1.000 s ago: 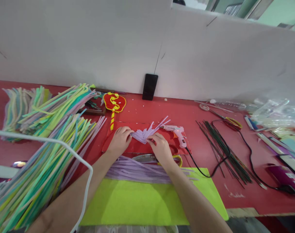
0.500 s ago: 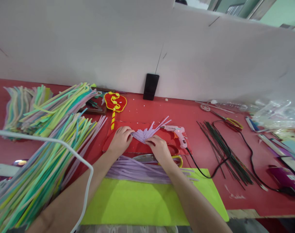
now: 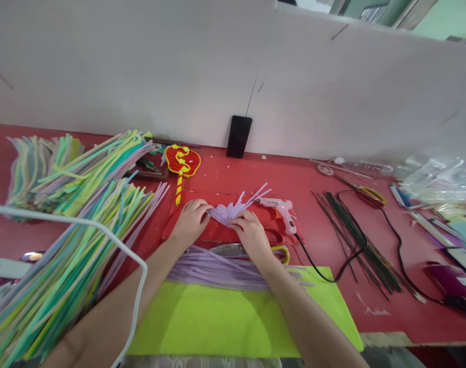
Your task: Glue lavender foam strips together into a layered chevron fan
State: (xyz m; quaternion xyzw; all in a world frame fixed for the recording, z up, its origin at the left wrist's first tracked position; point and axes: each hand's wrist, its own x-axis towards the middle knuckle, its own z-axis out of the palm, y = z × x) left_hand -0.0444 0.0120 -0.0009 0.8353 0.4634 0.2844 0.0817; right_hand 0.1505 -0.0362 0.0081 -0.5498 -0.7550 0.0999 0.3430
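Note:
Between my hands lies a woven piece of lilac pipe cleaners [image 3: 230, 210], its loose ends fanning up to the right. My left hand [image 3: 194, 217] pinches its left end, fingertips together. With thumb and fingers closed, my right hand [image 3: 250, 230] grips its lower right edge. The piece is held over a red board [image 3: 213, 235]. A bundle of loose lilac pipe cleaners [image 3: 217, 273] lies under my wrists on a lime green sheet [image 3: 217, 319]. Scissors with yellow and red handles [image 3: 281, 254] are partly hidden by my right hand. Just right of the piece rests a pink glue gun [image 3: 282, 210].
Bundles of multicoloured pipe cleaners [image 3: 79, 245] cover the left side, with a white cable [image 3: 102, 227] across them. A red and yellow fan shape [image 3: 183, 162] and a phone [image 3: 239, 136] stand behind. Dark green stems [image 3: 355, 240], more scissors [image 3: 371, 196] and plastic packaging [image 3: 436, 179] occupy the right.
Both hands hold the same grip on the lilac piece. The whole view shifts very slightly; nothing else visibly moves.

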